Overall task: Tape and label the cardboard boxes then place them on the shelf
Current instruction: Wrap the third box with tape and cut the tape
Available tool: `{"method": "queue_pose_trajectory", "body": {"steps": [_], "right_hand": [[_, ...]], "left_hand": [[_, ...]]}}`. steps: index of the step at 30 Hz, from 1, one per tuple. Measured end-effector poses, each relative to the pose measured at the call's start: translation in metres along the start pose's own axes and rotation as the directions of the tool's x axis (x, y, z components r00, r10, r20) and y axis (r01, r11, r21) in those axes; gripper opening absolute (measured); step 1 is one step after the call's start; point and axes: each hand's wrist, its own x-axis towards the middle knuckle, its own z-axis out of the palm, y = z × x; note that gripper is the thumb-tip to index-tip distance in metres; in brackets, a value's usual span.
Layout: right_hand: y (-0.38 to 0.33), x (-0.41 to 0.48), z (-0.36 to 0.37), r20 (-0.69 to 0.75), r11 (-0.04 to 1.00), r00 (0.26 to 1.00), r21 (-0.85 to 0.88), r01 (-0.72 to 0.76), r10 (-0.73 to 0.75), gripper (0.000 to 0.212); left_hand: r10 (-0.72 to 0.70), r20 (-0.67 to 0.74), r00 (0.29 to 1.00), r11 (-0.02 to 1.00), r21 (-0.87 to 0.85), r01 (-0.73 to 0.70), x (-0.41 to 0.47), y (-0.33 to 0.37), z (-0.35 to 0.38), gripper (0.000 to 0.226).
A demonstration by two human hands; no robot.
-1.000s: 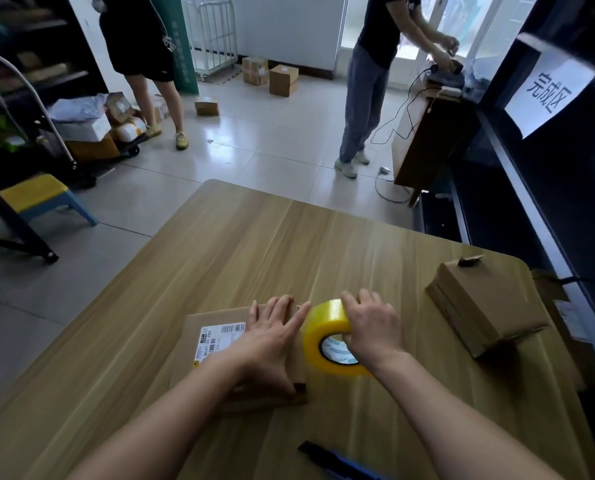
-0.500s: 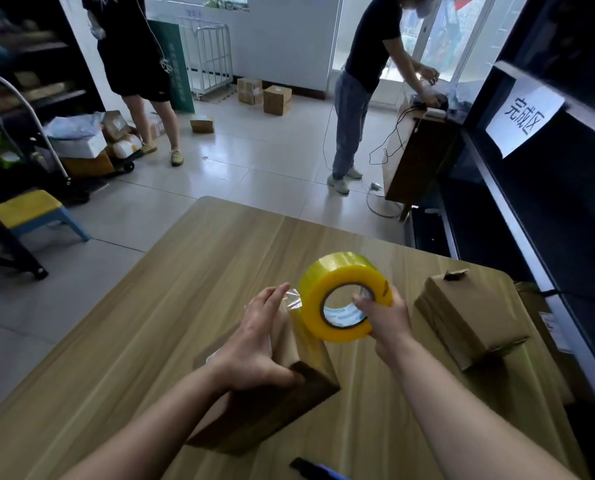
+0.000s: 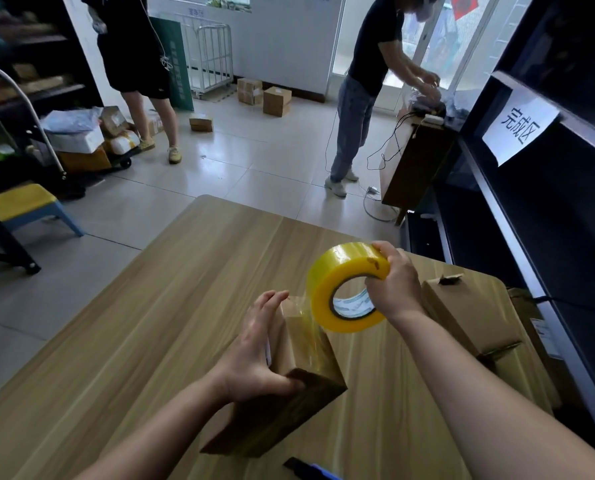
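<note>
Risk: we judge that the tape strip (image 3: 306, 329) may wrinkle or land off the seam if the tape roll (image 3: 327, 292) is pulled at an angle. The box (image 3: 303, 362) may also slip, since it stands tilted above the worktop (image 3: 150, 341) with one hand bracing it.

The left hand (image 3: 254, 355) clasps the box at lower centre of the frame. Its fingers lie straight along the left face and its thumb hooks the near end.

The right hand (image 3: 393, 285) pinches the tape roll's rim just above and right of the box's far end. The tape strip joins the two. A second box (image 3: 469, 317) lies at right, below the shelf (image 3: 517, 237).
</note>
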Motion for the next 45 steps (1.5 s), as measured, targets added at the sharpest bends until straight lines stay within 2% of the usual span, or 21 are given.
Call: {"method": "queue_pose_trajectory", "body": {"steps": [7,11,14,17,22,27,36,42,45], "right_hand": [[-0.011,-0.005,0.004,-0.005,0.972,0.993,-0.207,0.113,-0.117,0.060],[-0.015,-0.007,0.004,0.004,0.930,0.984,-0.328,0.168,-0.177,0.058],[-0.012,-0.012,0.004,0.008,0.928,0.987,-0.338,0.156,-0.162,0.057],[-0.012,-0.019,0.006,0.004,0.929,0.987,-0.338,0.152,-0.160,0.057],[-0.001,-0.022,0.000,0.070,0.849,0.986,-0.503,0.165,-0.151,0.058],[0.002,-0.035,0.010,0.133,0.849,0.989,-0.513,0.124,-0.064,0.058],[0.000,-0.050,0.035,0.187,0.860,0.981,-0.492,0.134,-0.046,0.056],[0.001,-0.056,0.050,0.202,0.860,0.979,-0.492,0.136,-0.039,0.058],[0.000,-0.061,0.056,0.224,0.846,0.973,-0.508,0.164,-0.054,0.058]], "left_hand": [[0.007,-0.073,0.997,1.000,0.002,-0.007,-0.008,-0.003,-0.005,0.118],[0.009,-0.087,0.996,1.000,0.017,-0.007,-0.017,-0.009,-0.014,0.120],[0.044,-0.023,0.999,0.998,0.055,-0.042,-0.023,-0.008,-0.021,0.119],[0.057,-0.016,0.998,0.997,0.060,-0.056,-0.029,-0.008,-0.027,0.118],[0.033,-0.016,0.999,0.991,0.133,-0.031,-0.052,-0.021,-0.044,0.126],[0.002,0.000,1.000,0.989,0.148,-0.002,-0.063,-0.025,-0.048,0.132],[-0.013,0.018,1.000,0.979,0.203,0.009,-0.080,-0.034,-0.063,0.136],[-0.031,0.006,1.000,0.983,0.180,0.029,-0.084,-0.040,-0.070,0.136],[-0.049,0.045,0.998,0.983,0.179,0.040,-0.086,-0.042,-0.077,0.132]]}}
